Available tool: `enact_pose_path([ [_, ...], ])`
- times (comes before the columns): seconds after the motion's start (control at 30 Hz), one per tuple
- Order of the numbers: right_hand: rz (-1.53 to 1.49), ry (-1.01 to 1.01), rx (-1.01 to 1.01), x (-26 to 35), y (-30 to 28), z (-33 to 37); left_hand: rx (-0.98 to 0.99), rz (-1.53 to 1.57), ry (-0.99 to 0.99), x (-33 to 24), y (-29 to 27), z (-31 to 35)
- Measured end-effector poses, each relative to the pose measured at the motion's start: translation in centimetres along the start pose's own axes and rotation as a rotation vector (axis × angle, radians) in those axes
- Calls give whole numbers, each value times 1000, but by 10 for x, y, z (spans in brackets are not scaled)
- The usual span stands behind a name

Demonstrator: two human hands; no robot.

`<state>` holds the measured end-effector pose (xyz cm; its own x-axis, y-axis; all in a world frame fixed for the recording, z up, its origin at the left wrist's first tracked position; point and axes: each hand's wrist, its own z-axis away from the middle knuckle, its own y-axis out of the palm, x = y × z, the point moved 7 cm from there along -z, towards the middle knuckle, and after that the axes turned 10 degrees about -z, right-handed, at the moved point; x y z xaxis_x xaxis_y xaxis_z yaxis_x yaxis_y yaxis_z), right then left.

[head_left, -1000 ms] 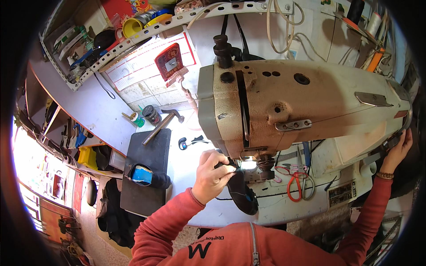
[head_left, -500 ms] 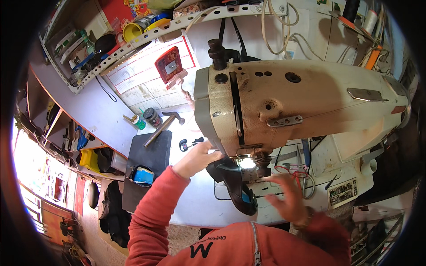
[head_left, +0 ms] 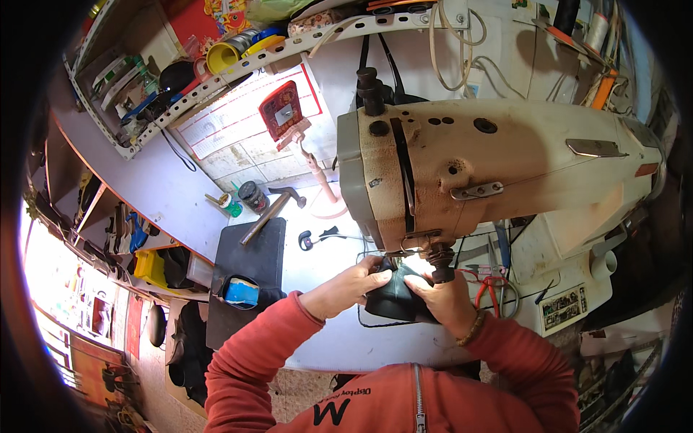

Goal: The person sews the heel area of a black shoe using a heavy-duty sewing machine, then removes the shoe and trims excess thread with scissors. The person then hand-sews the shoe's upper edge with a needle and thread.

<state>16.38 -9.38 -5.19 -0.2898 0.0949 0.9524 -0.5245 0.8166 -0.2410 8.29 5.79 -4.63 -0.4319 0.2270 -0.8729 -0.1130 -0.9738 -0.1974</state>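
Note:
A black leather shoe [head_left: 401, 297] lies under the needle end of the beige sewing machine [head_left: 462, 166], lit by the machine's lamp. My left hand [head_left: 354, 287] grips its left side, with the thumb on top. On the opposite side my right hand [head_left: 446, 297] pinches the leather, its thumb pressed close to the lit spot. The two thumbs are a short way apart on the upper. Fingers beneath the shoe are hidden, and the machine head covers the needle.
Left of the machine, a hammer [head_left: 268, 215] rests partly on a black board [head_left: 249, 263], near a dark jar [head_left: 253, 196]. Another black shoe with blue inside [head_left: 241, 291] sits on that board. Red-handled scissors [head_left: 491, 285] lie to the right. A pink stand [head_left: 315, 172] rises behind.
My right hand, apart from the shoe before, now grips it. The shoe has been turned and brought under the machine head, and my left hand has shifted to the right and nearer me.

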Motion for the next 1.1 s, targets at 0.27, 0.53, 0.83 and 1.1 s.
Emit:
enact_pose_path([
  [0.27,342,-264,-18,9,-5,-20,-122,60,10,14,-2,-17],
  [0.53,248,-325,26,15,-7,-26,-713,-582,484,-36,-6,22],
  [0.83,155,-302,8,29,-16,-22,-187,-1538,618,-80,32,26],
  [1.1,161,-310,-82,18,-10,-23,-360,-1442,484,-91,33,27],
])
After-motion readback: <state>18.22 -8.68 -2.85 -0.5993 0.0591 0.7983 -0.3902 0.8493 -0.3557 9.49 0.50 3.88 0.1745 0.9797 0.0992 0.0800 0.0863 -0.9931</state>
